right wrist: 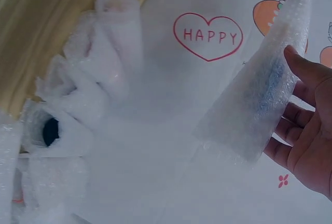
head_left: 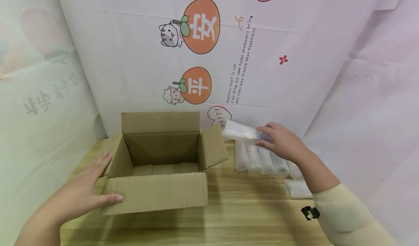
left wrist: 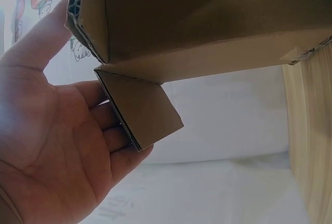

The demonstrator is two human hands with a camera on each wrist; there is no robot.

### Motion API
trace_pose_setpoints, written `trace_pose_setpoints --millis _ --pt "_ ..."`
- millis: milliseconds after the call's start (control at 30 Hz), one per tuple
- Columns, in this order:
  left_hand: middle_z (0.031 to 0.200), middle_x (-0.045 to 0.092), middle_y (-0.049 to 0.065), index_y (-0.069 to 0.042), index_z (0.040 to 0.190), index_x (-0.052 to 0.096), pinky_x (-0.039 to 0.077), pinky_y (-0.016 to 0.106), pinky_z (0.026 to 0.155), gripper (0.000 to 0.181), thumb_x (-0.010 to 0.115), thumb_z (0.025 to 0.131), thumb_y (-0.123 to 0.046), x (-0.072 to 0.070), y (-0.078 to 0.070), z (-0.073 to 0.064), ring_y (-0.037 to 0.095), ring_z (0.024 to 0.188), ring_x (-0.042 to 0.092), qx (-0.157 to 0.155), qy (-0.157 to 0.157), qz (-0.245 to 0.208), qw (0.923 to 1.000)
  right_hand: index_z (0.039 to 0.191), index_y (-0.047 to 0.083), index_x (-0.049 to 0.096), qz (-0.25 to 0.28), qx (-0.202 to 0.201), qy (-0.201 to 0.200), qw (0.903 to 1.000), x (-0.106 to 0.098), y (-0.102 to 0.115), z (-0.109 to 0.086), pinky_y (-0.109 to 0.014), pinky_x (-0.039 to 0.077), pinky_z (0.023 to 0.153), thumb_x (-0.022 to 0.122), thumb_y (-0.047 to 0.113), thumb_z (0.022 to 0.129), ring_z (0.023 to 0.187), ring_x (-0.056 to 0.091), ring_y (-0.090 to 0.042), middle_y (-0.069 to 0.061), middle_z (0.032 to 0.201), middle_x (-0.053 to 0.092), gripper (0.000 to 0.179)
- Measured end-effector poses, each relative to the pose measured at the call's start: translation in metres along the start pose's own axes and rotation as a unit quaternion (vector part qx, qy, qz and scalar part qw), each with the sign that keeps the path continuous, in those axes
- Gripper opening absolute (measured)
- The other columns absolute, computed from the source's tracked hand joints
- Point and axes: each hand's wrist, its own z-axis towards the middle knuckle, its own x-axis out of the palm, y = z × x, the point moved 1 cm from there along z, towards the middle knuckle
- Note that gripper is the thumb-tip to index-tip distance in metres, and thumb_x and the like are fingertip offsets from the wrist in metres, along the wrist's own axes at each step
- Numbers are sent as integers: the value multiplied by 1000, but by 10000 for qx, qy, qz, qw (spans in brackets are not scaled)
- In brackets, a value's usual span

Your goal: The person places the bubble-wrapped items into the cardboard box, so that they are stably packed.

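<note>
An open cardboard box (head_left: 163,148) stands on the wooden table with its flaps spread outward. At its left side is my left hand (head_left: 83,188), its fingers fairly straight against the left flap (left wrist: 140,107) and its thumb lying on the front flap (head_left: 157,193). My right hand (head_left: 281,140) grips a bubble-wrapped package (head_left: 242,131) by one end, raised to the right of the box. Through the wrap something bluish shows in the right wrist view, where the thumb and fingers hold the package (right wrist: 259,94) from either side; its contents are unclear.
Below the right hand several bubble-wrapped rolls (head_left: 262,162) lie side by side on the table (head_left: 242,217). Another wrapped piece (head_left: 298,189) lies nearer, partly behind the right forearm. The box's right flap (head_left: 214,146) sticks out toward the rolls. Printed white cloth (head_left: 137,57) encloses the back and sides.
</note>
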Motion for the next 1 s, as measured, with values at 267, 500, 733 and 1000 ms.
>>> trace_pose_setpoints --millis 267,500,733,1000 --pt "166 -1 9 -19 160 0 21 75 105 119 74 76 -63 0 0 0 44 149 8 6 7 -6 10000 137 8 58 0 -57 -83 9999 -20 0 10 -52 50 86 69 33 92 108 57 -33 -16 119 59 52" --pt "166 -1 9 -20 160 0 21 75 105 120 74 76 -63 0 1 0 44 149 8 8 15 -28 10000 137 8 57 108 -66 -189 9997 -35 3 19 -51 49 88 70 32 92 108 56 -32 -15 120 58 53" --pt "166 -1 8 -19 160 0 19 74 107 120 73 76 -64 0 2 0 43 150 7 7 16 -45 10000 136 9 58 204 -307 -356 9987 -48 21 34 -49 49 88 70 33 91 105 56 -29 -12 116 60 52" --pt "166 0 8 -18 160 0 19 72 109 121 72 75 -66 1 2 -1 40 151 6 -10 -5 35 10000 133 13 62 367 -569 -499 9965 -54 46 53 -47 50 86 72 33 90 102 57 -27 -11 114 61 48"
